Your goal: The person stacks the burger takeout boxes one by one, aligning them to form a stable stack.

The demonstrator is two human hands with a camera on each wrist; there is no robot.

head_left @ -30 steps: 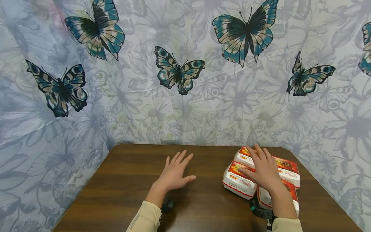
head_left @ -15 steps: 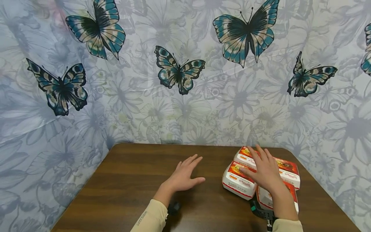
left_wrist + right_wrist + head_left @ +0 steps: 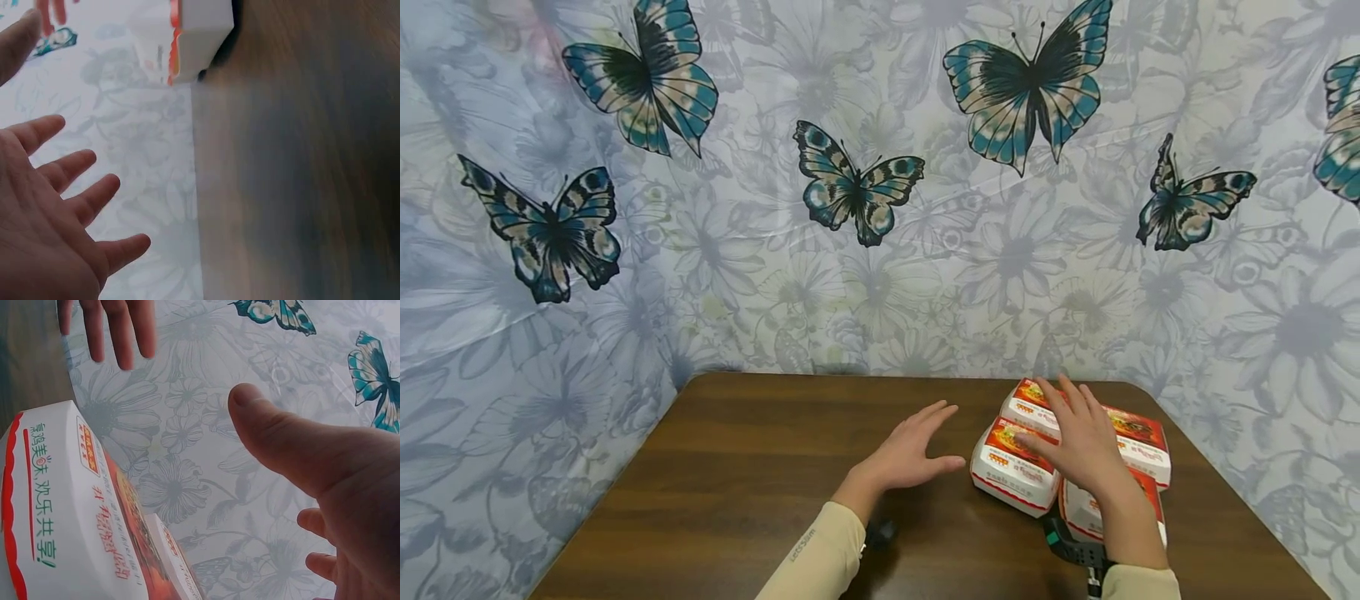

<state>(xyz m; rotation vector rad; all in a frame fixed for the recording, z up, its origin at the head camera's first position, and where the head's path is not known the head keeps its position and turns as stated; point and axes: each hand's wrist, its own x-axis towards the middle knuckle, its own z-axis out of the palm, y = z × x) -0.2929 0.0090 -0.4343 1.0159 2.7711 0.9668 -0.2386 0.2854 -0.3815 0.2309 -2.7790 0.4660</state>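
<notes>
Nothing lifted yet: right hand [image 3: 1078, 450] rests flat, fingers spread, on the near-left box [image 3: 1013, 475] of three boxes at the table's [image 3: 737, 475] right end, while the left hand [image 3: 910, 454], released and empty, hovers just left of that box.

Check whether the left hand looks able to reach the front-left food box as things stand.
Probably yes. The left hand hovers open beside the front-left box, its fingers pointing that way, with only bare table between. The right hand rests on the boxes' tops, leaving that box's left side free.
</notes>
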